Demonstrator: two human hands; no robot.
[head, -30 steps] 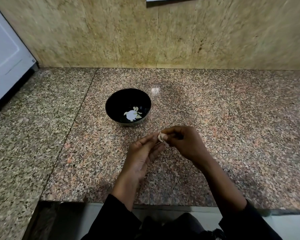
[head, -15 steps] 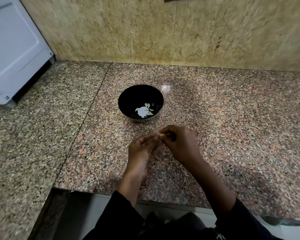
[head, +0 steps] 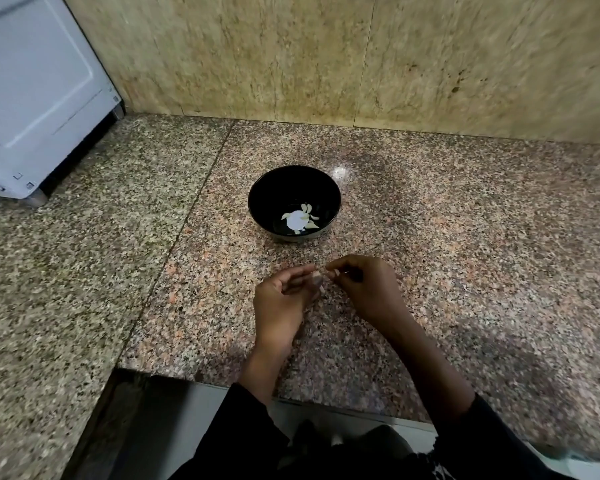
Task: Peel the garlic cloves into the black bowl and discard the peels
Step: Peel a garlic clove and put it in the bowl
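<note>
The black bowl (head: pixel 267 199) stands on the granite counter, with several peeled garlic cloves (head: pixel 307 216) lying around a bright glare spot at its bottom. Just in front of the bowl my two hands meet above the counter. My left hand (head: pixel 281 299) pinches a small garlic clove (head: pixel 316 276) at its fingertips. My right hand (head: pixel 364 285) has curled fingers that pinch the clove's skin at its tip. The clove is mostly hidden by the fingers and blurred.
The speckled granite counter (head: pixel 465 237) meets a beige stone wall (head: pixel 291 57) behind the bowl. A white appliance (head: pixel 32 91) stands at the far left on a lighter counter section. The counter's front edge (head: pixel 291 389) runs below my wrists.
The view has shifted, so the bowl and hands sit more to the right in frame. My hands stay together on the clove, with the fingers working at its skin.
</note>
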